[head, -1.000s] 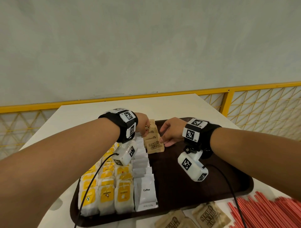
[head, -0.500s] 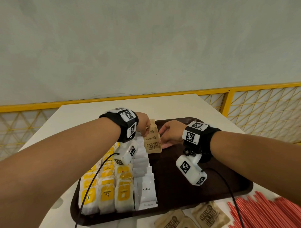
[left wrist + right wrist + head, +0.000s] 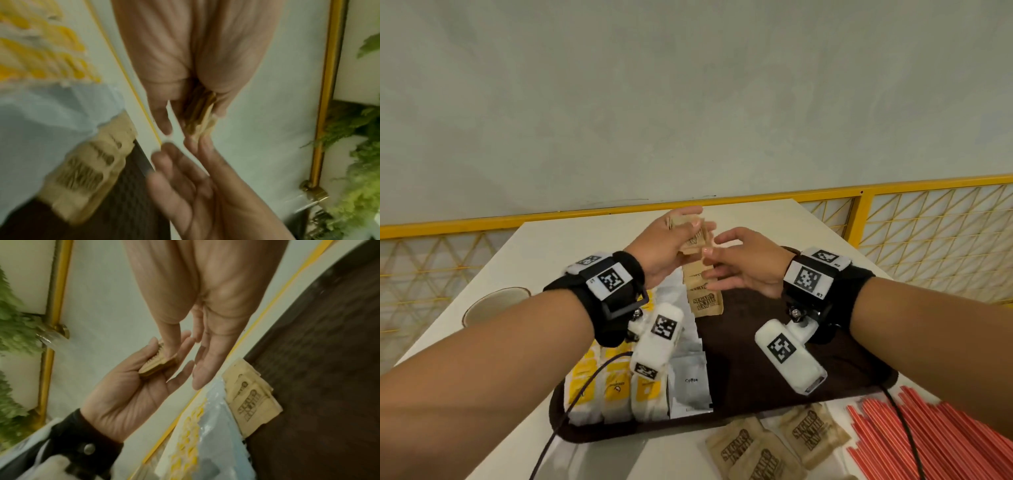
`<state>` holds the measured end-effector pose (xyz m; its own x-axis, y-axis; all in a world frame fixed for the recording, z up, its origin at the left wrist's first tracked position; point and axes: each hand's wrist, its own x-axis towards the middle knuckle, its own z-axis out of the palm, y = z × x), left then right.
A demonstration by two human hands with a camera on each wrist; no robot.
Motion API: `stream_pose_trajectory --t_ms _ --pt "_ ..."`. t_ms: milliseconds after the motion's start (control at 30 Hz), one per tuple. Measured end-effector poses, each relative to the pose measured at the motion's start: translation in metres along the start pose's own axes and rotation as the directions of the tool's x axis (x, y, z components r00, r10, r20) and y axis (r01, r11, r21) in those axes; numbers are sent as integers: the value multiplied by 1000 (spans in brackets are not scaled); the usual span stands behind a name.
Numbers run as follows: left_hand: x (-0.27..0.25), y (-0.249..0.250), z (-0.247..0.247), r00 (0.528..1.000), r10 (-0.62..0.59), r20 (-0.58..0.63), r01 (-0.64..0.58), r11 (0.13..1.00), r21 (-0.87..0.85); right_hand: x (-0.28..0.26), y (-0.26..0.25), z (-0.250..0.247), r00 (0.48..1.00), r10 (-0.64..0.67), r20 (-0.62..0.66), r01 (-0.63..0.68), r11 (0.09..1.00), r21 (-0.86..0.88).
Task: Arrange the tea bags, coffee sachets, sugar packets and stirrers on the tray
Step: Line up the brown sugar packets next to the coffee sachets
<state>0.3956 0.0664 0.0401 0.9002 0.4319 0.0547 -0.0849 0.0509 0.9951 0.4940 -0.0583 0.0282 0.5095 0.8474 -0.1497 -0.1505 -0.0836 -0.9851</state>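
My left hand (image 3: 686, 228) is raised above the far end of the brown tray (image 3: 756, 363), palm turned inward, holding a small stack of brown sugar packets (image 3: 697, 240) between thumb and fingers. My right hand (image 3: 717, 263) faces it with fingers straight, and its thumb touches the stack (image 3: 158, 365). The left wrist view shows the same stack (image 3: 200, 112) edge-on. A short overlapping row of sugar packets (image 3: 703, 301) lies on the tray below. Yellow tea bags (image 3: 616, 387) and white coffee sachets (image 3: 690, 380) fill the tray's left part.
Loose sugar packets (image 3: 774, 442) lie on the white table in front of the tray. A heap of red stirrers (image 3: 928, 445) sits at the near right. A paper cup (image 3: 493, 305) stands left of the tray. A yellow railing runs behind the table.
Both hands have lifted off the row of sugar packets on the tray. The left hand has risen with its stack, and the right hand has come up to meet it.
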Motion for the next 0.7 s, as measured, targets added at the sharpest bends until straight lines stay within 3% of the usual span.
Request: stream_pose_trajectory --t_ms 167,533,700 --pt "-16 -1 8 999 49 15 -49 999 -18 -13 -8 11 989 -139 46 136 988 69" --pt "-32 11 12 983 0 182 -43 972 233 -29 -17 8 977 -134 163 125 990 65" --pt "-26 15 2 995 -60 74 14 863 505 -28 -12 0 994 -94 50 93 995 24"
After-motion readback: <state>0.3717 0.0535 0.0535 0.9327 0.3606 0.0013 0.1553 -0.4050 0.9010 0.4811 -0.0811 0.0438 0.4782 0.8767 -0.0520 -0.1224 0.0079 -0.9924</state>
